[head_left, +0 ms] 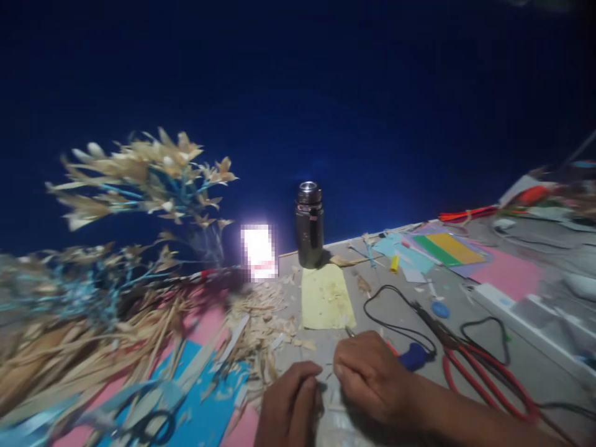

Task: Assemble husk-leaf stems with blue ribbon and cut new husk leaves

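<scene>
My left hand [288, 403] is low in the middle, fingers curled and pressed together, and what they may hold is hidden. Close on its right, my right hand [372, 372] is closed in a fist. A small metal tip [349, 332] shows just above its knuckles; I cannot make out whether it belongs to something held. A blue handle-like piece [413, 357] lies behind the right wrist. Ahead of both hands is a stained yellow paper sheet [321, 298]. Pale husk scraps [265, 335] are scattered left of it.
A dark metal flask [310, 230] stands beyond the yellow sheet, beside a bright blurred-out patch. Red-handled scissors [484, 372] and a black cord [386, 292] lie right. Other scissors [149, 416], dried husk strips [41, 360] and a husk-flower bunch [153, 180] are left. Coloured sheets [507, 267] lie farther right.
</scene>
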A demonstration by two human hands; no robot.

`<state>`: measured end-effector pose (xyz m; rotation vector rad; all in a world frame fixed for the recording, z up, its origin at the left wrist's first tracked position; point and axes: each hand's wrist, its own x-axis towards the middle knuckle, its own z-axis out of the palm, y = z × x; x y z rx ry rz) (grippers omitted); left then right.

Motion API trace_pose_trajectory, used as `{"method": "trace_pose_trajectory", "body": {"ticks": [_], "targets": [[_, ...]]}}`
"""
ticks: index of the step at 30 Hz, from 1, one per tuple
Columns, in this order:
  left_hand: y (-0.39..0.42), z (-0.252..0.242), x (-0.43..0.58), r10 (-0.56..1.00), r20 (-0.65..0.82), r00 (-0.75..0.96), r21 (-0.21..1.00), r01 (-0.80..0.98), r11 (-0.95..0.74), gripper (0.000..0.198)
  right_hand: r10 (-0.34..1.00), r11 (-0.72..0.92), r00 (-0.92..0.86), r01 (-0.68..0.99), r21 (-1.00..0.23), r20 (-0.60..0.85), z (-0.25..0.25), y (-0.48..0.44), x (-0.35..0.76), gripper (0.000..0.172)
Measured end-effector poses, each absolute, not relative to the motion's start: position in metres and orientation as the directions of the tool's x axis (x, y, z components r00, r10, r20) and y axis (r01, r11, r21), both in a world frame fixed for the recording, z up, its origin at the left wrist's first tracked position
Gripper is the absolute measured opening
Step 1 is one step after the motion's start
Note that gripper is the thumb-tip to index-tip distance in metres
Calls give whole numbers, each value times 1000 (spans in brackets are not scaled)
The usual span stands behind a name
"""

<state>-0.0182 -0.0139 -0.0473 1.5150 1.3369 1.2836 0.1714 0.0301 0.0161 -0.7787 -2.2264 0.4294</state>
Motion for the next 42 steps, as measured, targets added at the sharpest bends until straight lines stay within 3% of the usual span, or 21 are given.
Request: {"method": "trace_pose_trajectory", "body": {"ticks": [5, 12, 17, 21, 25, 30, 37, 42], "targets": [[-15, -46, -14, 945, 315, -84, 926, 247, -286, 28, 611, 791, -603, 435, -431, 513, -4, 28, 172, 28], [-14, -40, -16, 816, 559, 146, 744, 345, -572, 14, 587, 808, -657, 436, -397, 474, -11, 23, 170, 49], [-10, -46, -20, 748, 629, 212, 647, 390, -655, 15, 611, 789, -648, 453, -415, 455, -20, 23, 169, 60], [-6, -43, -18, 678, 698, 229, 510, 506, -695, 23, 665, 732, -645, 462, -501, 377, -25, 23, 169, 61], [-3, -28, -20, 662, 669, 339, 407, 578, -707, 41, 719, 631, -652, 469, -618, 238, -28, 25, 171, 55], [-5, -20, -22, 701, 615, 362, 448, 572, -688, 44, 771, 500, -626, 482, -719, 116, -29, 25, 173, 46], [-9, -22, -18, 705, 649, 286, 420, 637, -646, 49, 797, 463, -596, 499, -733, 98, -24, 22, 172, 48], [-10, -27, -18, 711, 645, 281, 405, 663, -629, 41, 788, 482, -607, 506, -716, 102, -28, 23, 172, 48]]}}
